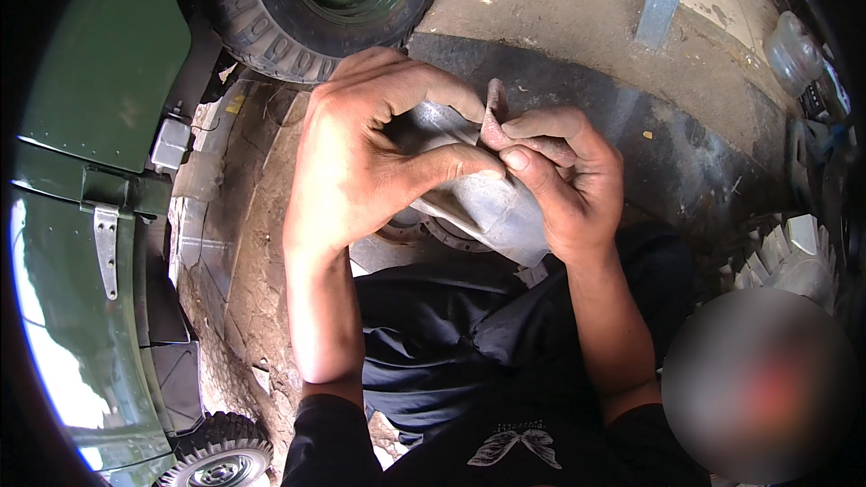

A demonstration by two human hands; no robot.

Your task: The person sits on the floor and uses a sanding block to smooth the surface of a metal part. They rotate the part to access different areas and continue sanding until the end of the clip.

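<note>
In front of my chest, my left hand (347, 149) curls around a dull grey metal piece (496, 212) with a smooth curved side, thumb and fingers at its upper edge. My right hand (577, 176) pinches a reddish-brown, rough strip (494, 117), which looks like a folded piece of sandpaper. That strip bends over the edge of the metal, close to the left fingertips. Both sets of fingers cover part of the metal piece, so its full shape is hidden. A round metal part (451, 234) shows partly below it.
A green vehicle body (99, 63) stands along the left, with a large tyre (262, 27) at the top. A grey metal post (666, 0) rises at the far right. Finned metal parts (798, 261) and a clear plastic container (794, 50) lie at the right. The lower right is blurred.
</note>
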